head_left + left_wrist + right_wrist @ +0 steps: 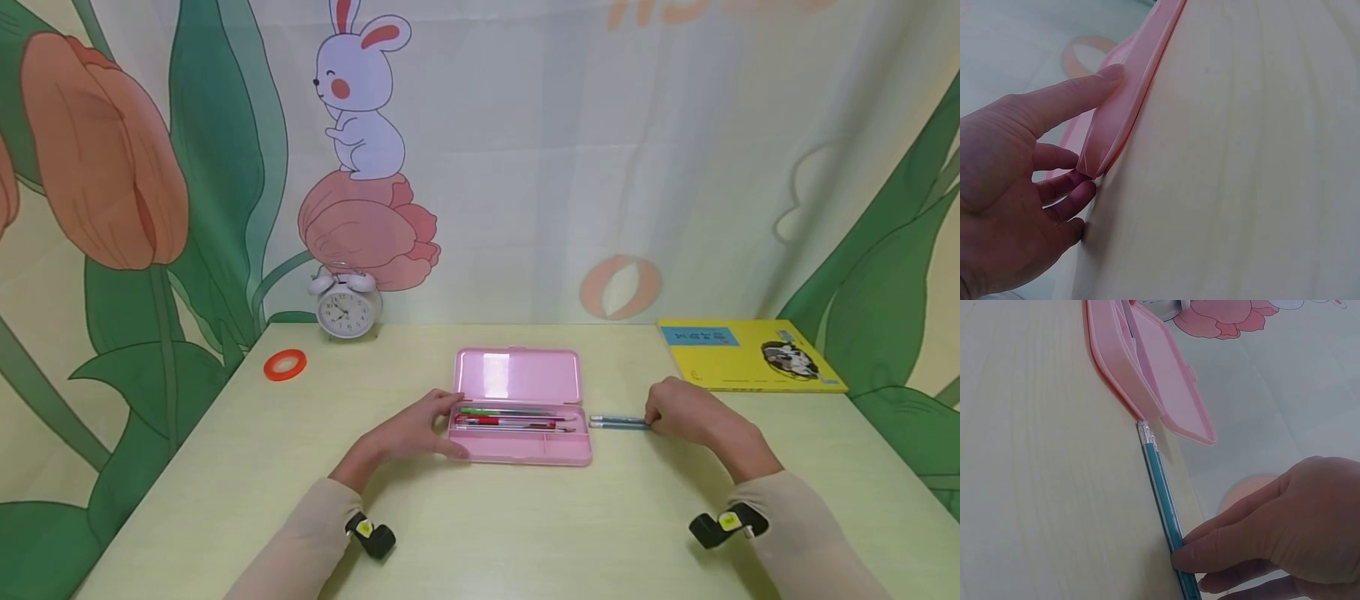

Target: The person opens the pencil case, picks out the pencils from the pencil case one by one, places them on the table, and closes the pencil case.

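Note:
A pink pencil case [491, 450] lies on the table with its lid raised at the back. Inside are several pens and pencils, among them a green one [487, 411] and a red pen [480, 422]. My left hand [416, 429] grips the case's left end, the thumb against its front wall and the fingers round the end. To the right of the case, my right hand [682, 408] pinches two blue-green pencils [1163, 481] between thumb and fingers. Their eraser ends point at the case's right side, close to it; their other ends are hidden by the hand.
A white twin-bell alarm clock [347, 310] stands at the table's back left, with an orange-red tape roll [272, 367] in front of it. At the back right lies a yellow book [720, 358]. A printed curtain [510, 167] hangs behind the table [525, 533].

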